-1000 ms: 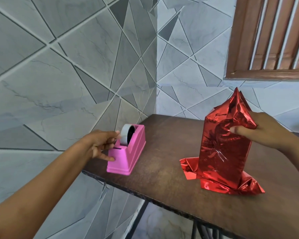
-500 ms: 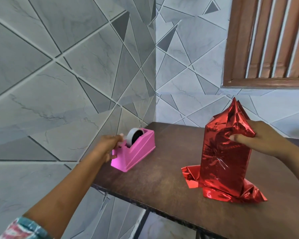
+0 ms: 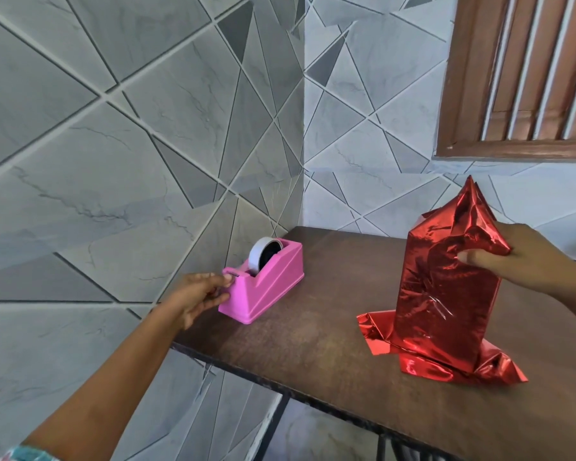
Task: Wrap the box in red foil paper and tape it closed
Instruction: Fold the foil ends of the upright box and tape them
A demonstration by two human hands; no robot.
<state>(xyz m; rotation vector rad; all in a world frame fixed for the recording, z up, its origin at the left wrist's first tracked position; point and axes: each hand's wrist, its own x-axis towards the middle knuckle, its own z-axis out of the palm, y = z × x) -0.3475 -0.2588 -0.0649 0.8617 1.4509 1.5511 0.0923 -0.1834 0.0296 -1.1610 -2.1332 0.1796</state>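
A tall box wrapped in red foil paper [image 3: 443, 294] stands upright on the dark wooden table [image 3: 313, 344], loose foil spread around its base and a pointed flap sticking up on top. My right hand [image 3: 519, 257] pinches the gathered foil at the upper right of the box. A pink tape dispenser [image 3: 263, 291] with a white tape roll [image 3: 261, 257] sits at the table's left corner. My left hand [image 3: 200, 296] is at the dispenser's cutter end, fingertips pinched together at the tape end; the tape itself is too thin to make out.
Grey tiled walls meet in a corner right behind the table. A brown louvred window frame [image 3: 512, 94] hangs at the upper right. The table's front edge [image 3: 280, 384] runs diagonally, with dark metal legs below it.
My left hand slid from the side of the dispenser near the roll down to its cutter end. The dispenser has turned slightly. My right hand keeps the same grip on the foil.
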